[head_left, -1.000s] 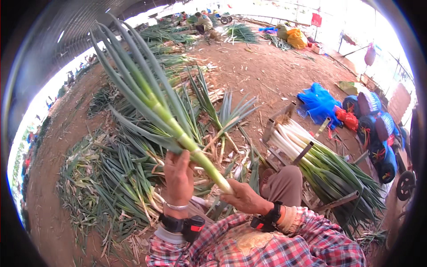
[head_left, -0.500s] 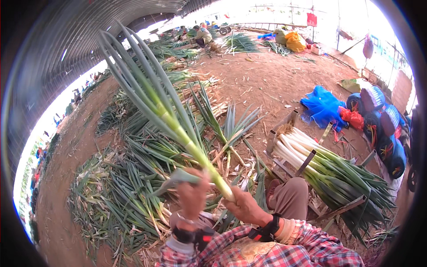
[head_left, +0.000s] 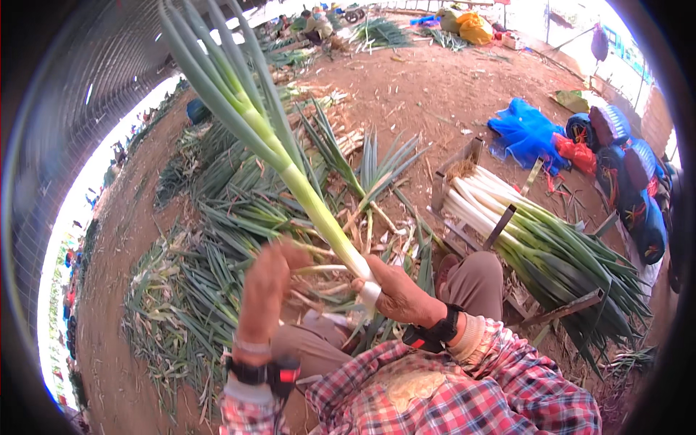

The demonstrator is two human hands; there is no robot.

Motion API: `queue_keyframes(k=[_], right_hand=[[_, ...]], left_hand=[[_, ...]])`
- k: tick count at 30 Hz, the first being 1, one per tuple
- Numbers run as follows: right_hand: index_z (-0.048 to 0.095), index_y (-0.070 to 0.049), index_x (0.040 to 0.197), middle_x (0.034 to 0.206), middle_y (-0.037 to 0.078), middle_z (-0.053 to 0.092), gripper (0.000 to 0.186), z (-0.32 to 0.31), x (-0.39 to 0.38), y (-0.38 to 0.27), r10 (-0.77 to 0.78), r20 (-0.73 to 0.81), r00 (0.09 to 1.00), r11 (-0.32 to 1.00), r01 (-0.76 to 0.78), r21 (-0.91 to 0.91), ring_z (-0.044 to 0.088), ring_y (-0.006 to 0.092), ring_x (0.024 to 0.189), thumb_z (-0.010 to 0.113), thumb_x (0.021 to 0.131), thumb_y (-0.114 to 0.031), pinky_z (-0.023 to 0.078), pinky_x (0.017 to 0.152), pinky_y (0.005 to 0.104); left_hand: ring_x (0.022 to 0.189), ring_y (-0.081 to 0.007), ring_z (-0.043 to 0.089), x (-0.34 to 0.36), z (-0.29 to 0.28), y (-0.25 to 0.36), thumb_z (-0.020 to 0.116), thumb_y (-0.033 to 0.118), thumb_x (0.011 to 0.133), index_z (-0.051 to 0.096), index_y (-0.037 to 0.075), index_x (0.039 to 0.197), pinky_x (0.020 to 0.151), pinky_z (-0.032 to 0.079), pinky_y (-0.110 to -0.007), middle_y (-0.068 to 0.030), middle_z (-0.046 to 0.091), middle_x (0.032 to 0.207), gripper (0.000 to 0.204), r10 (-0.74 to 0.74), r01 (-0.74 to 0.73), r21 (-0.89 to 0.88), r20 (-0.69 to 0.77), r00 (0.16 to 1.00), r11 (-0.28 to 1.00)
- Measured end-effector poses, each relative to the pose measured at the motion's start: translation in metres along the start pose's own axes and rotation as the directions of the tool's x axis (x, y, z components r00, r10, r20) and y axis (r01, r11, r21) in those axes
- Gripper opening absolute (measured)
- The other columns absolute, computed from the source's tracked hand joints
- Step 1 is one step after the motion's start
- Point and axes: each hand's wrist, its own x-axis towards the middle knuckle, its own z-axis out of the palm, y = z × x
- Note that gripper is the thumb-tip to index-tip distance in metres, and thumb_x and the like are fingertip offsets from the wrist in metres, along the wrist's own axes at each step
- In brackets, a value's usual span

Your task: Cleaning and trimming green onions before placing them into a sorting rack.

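Note:
My right hand (head_left: 406, 293) is closed around the pale lower end of a large green onion (head_left: 312, 192). The stalk slants up and to the left, and its long green leaves spread beyond the top edge. Left of that stalk, my left hand (head_left: 270, 290) is apart from it and smeared by motion, so its fingers cannot be read. A thin pale strip (head_left: 319, 269) runs between my left hand and the stalk's base; whether my hand holds it is unclear. At my right knee, a metal rack (head_left: 562, 313) holds a thick bundle of green onions (head_left: 522, 250), white ends away from me.
Loose green onions (head_left: 239, 225) and stripped leaves (head_left: 170, 297) lie in heaps ahead and to the left. A blue net (head_left: 525, 134), a red bag (head_left: 575, 152) and blue rolls (head_left: 644, 232) sit at the right. Far off, a person (head_left: 317, 29) crouches near a yellow sack (head_left: 475, 29).
My left hand has swung left and slightly up, away from the stalk. A green leaf beside that hand is no longer visible there. My right hand keeps its grip, and more white base shows.

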Motion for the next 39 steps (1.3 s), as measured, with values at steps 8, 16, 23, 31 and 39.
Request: queue_keyframes(k=[8, 16, 23, 31, 39], right_hand=[[0.052, -0.004, 0.127, 0.114, 0.014, 0.058, 0.039, -0.001, -0.018, 0.01, -0.545, -0.167, 0.822, 0.802, 0.453, -0.389, 0.059, 0.0337, 0.103, 0.059, 0.093, -0.02, 0.045, 0.085, 0.0472], [0.06, -0.01, 0.106, 0.096, 0.007, 0.06, 0.028, -0.076, -0.136, 0.109, 0.465, 0.466, 0.753, 0.551, 0.166, -0.818, 0.058, 0.0284, 0.097, 0.061, 0.079, -0.015, 0.046, 0.082, 0.0387], [0.058, -0.006, 0.113, 0.098, 0.012, 0.057, 0.035, 0.003, 0.015, 0.011, -0.303, 0.197, 0.932, 0.894, 0.35, -0.279, 0.057, 0.0325, 0.098, 0.062, 0.078, -0.007, 0.045, 0.082, 0.0419], [0.056, -0.004, 0.098, 0.087, 0.015, 0.057, 0.024, 0.052, 0.052, -0.011, -0.347, 0.051, 0.936, 0.925, 0.351, -0.144, 0.059, 0.0369, 0.077, 0.059, 0.094, -0.028, 0.046, 0.067, 0.045], [0.053, -0.004, 0.081, 0.075, 0.014, 0.054, 0.021, 0.071, 0.047, -0.001, -0.396, -0.074, 0.915, 0.911, 0.382, -0.153, 0.056, 0.0375, 0.067, 0.058, 0.094, -0.019, 0.044, 0.059, 0.0446]], left_hand=[[0.066, -0.0074, 0.049, 0.097, 0.012, 0.013, 0.059, 0.017, 0.096, 0.05, 0.003, 0.126, 0.057, 0.044, -0.024, -0.0006, 0.053, 0.086, 0.034, 0.052, -0.252, -0.559, -0.348, 0.936, 0.79], [0.052, -0.0016, 0.037, 0.075, -0.099, 0.011, 0.061, 0.024, 0.097, 0.057, 0.007, 0.114, 0.044, 0.031, -0.019, 0.0056, 0.045, 0.07, 0.025, 0.134, -0.414, -0.513, -0.496, 0.858, 0.752], [0.052, -0.0026, 0.034, 0.039, -0.056, 0.015, 0.049, 0.036, 0.102, 0.054, 0.005, 0.115, 0.049, 0.032, -0.019, 0.0046, 0.04, 0.069, 0.034, 0.255, -0.376, -0.686, -0.276, 0.927, 0.623], [0.058, -0.0063, 0.043, 0.036, -0.026, 0.01, 0.047, 0.051, 0.098, 0.059, 0.008, 0.112, 0.06, 0.04, -0.027, 0.0045, 0.046, 0.066, 0.047, 0.298, -0.278, -0.787, -0.125, 0.946, 0.55], [0.073, -0.0143, 0.058, 0.032, -0.021, -0.006, 0.047, 0.059, 0.094, 0.056, 0.008, 0.106, 0.08, 0.048, -0.039, 0.0023, 0.058, 0.072, 0.052, 0.293, -0.214, -0.855, -0.077, 0.953, 0.473]])
